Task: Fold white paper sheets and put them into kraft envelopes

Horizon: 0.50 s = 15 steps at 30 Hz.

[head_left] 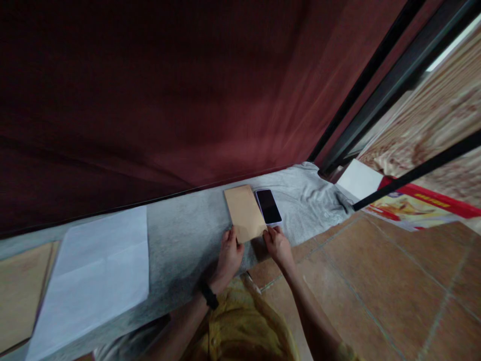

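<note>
Person's left hand (231, 251) and right hand (278, 245) pinch the near corners of a brown envelope (244, 213). Light, even pressure should prevent creasing. Envelope: flat, mostly plain, over grey cloth (184, 225), just left of a dark-screened phone (268, 206). Beyond, dark red curtain (188, 110).

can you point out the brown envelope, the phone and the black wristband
brown envelope (245, 213): head view, middle of its upper face
phone (268, 206): head view, its dark screen
black wristband (209, 296): head view, middle of the band
</note>
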{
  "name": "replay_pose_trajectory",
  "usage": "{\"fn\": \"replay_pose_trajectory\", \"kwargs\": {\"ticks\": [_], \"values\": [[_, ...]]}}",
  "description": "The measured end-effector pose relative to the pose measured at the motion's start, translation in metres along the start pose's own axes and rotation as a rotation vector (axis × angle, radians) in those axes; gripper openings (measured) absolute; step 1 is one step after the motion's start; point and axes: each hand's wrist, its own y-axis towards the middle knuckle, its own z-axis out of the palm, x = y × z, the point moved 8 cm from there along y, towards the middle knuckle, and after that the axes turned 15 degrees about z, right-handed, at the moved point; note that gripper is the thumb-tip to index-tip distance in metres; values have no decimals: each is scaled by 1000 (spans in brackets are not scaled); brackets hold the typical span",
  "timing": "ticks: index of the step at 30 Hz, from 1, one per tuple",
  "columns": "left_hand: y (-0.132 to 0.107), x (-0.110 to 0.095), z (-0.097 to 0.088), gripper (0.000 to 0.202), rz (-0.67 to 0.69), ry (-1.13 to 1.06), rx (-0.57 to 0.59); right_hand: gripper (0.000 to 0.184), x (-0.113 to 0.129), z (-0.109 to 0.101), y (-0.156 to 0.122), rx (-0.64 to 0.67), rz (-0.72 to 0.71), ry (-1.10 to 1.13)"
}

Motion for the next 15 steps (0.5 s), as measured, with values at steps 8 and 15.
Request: {"fn": "replay_pose_trajectory", "kwargs": {"ticks": [8, 15], "values": [[0, -14, -8, 64, 126, 83, 76, 34, -7, -5, -2, -51, -31, 182], [-8, -46, -17, 54, 328, 322, 191, 39, -16, -6, -15, -135, -90, 330]]}}
